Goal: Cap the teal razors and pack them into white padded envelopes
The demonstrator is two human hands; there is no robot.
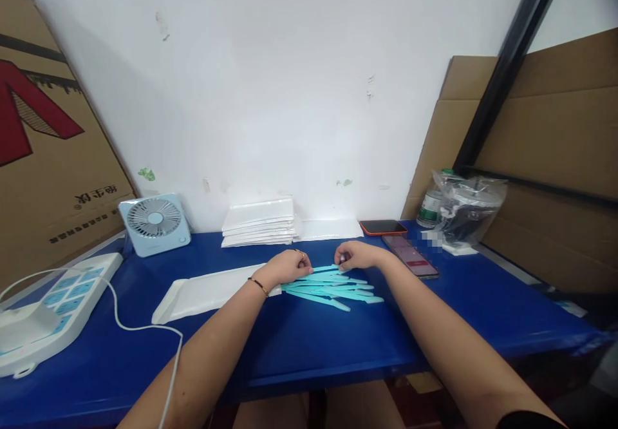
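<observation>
A fan-shaped pile of slim turquoise eyebrow razors (333, 290) lies on the blue tabletop, handle ends to the left. At the far edge of the pile one turquoise eyebrow razor (324, 268) spans the space between my hands. My left hand (291, 266) is closed, its fingertips pinching that razor's left end. My right hand (355, 255) is closed too, thumb and finger together at its right end. Under my left wrist lies a white padded envelope (212, 290), flat, its flap end toward the left; the nearest razors touch its right edge.
Behind stand a stack of white envelopes (258, 223) and a single envelope (328, 229). Two phones (383, 227) lie at right, near a bottle (429, 210) and a plastic bag (470, 210). At left are a fan (155, 223), a power strip (72, 294) and its cable.
</observation>
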